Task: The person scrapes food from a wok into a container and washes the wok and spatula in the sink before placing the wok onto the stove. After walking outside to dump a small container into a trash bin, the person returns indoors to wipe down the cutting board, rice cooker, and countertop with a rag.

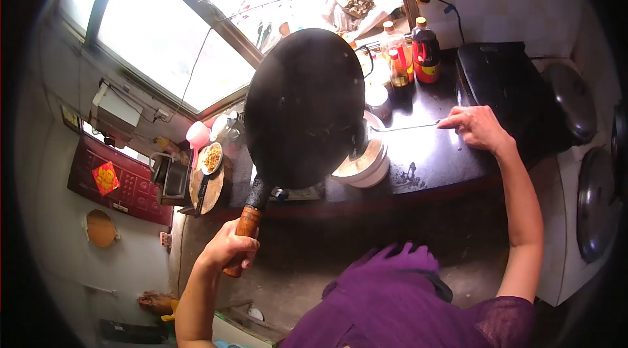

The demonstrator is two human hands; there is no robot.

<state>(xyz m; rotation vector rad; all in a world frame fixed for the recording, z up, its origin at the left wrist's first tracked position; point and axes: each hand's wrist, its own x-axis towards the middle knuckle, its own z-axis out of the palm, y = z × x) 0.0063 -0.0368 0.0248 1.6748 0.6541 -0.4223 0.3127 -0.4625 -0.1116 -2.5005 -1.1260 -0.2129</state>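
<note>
My left hand [230, 247] is closed around the wooden handle of a black wok [304, 109]. The wok is raised and tilted above the counter, covering part of what lies behind it. Pinched in my right hand [479, 128] is the end of a long-handled metal utensil [405, 128]. Its thin shaft points left toward the wok's right edge; I cannot make out the shape of its head. Under that edge stands a white bucket [374, 174], partly hidden by the wok, with a pale brownish surface inside.
Sauce bottles [426, 53] stand by the window, beside a black appliance or case [500, 93] on the dark counter [451, 168]. At left, a plate of food [211, 158] and a knife [202, 192] rest on a round board [214, 190]. Pot lids [594, 204] are at right.
</note>
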